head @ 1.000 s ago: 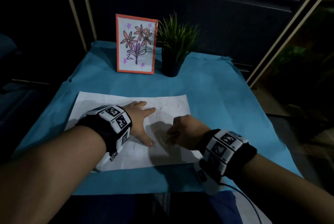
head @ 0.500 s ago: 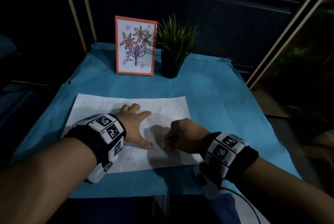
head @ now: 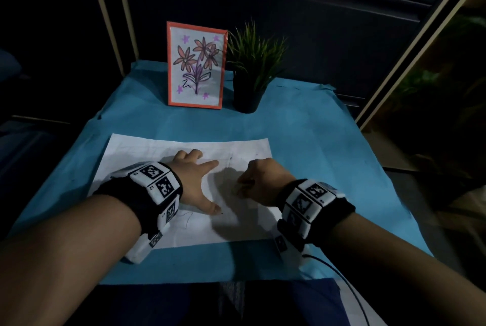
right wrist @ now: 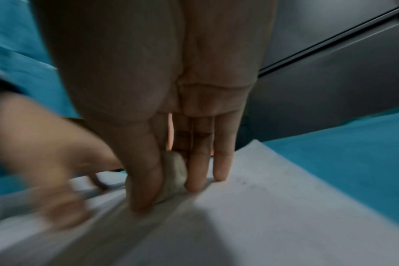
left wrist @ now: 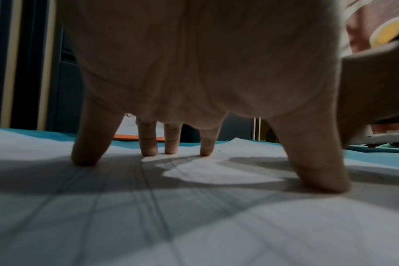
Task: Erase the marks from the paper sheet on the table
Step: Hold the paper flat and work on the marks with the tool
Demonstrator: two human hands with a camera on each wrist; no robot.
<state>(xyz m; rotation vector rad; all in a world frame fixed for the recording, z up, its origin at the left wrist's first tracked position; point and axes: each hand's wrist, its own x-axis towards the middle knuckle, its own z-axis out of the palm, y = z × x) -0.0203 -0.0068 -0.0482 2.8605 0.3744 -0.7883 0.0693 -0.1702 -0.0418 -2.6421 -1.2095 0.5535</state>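
Note:
A white paper sheet [head: 147,152] with faint pencil marks lies on the blue table cover. My left hand [head: 196,181] presses down on it with fingers spread; in the left wrist view the fingertips [left wrist: 148,151] stand on the paper [left wrist: 194,225]. My right hand [head: 259,181] pinches a small pale eraser [right wrist: 174,172] between thumb and fingers against the paper [right wrist: 285,216], just right of the left thumb. A dark scribble [head: 188,219] shows near the left wrist.
A framed flower drawing [head: 196,65] with an orange border and a small potted plant [head: 249,73] stand at the back of the blue-covered table [head: 315,141]. Dark cabinet panels rise behind. A cable [head: 339,275] trails from the right wristband.
My right hand with the eraser has slid away from me and slightly right along the paper. My left hand has kept pressing the sheet, which has shifted slightly.

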